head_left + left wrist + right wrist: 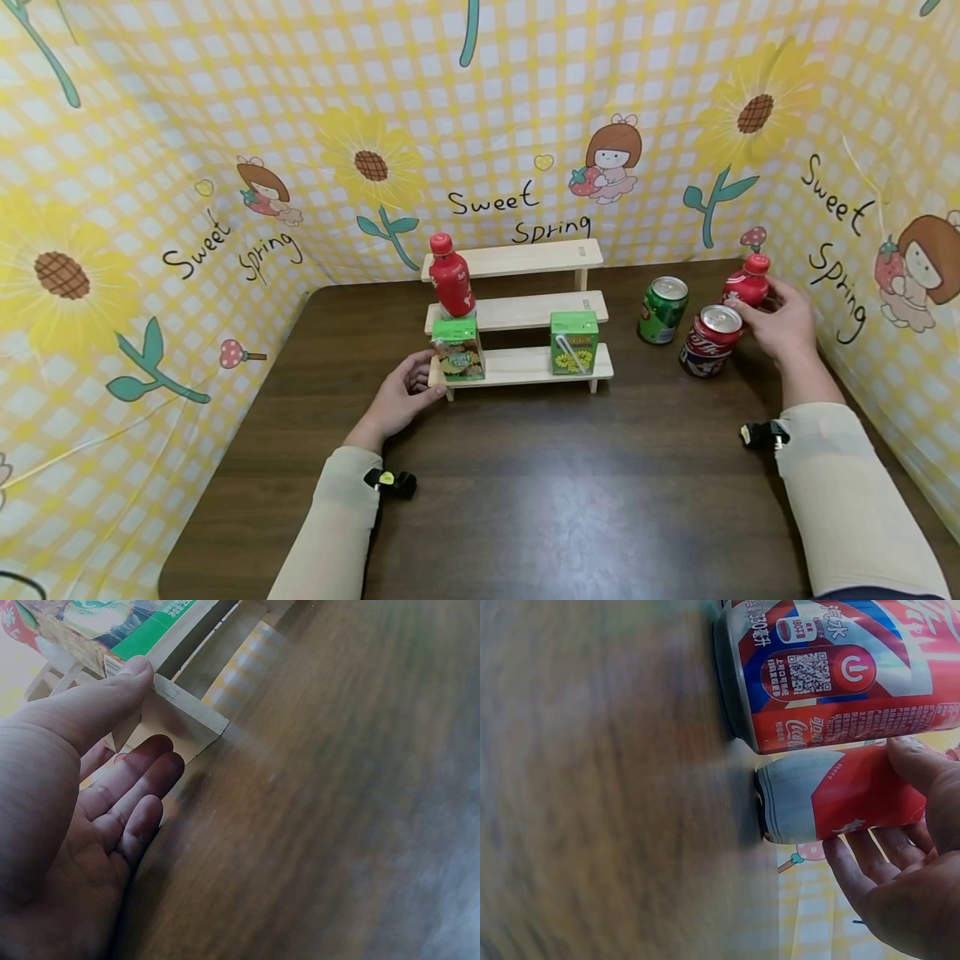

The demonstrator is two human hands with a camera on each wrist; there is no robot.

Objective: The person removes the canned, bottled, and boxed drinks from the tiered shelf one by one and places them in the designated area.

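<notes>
- Grasping the red bottle [746,288], your right hand [786,325] was right of the wooden shelf [528,313].
- Your left hand [399,395] pinched the wooden shelf's left end.
- Nearer the shelf, a red can [710,343] partly blocked that bottle, near a green can [662,312].
- The shelf bore a second bottle [452,283] and two green cartons [573,344].
</notes>
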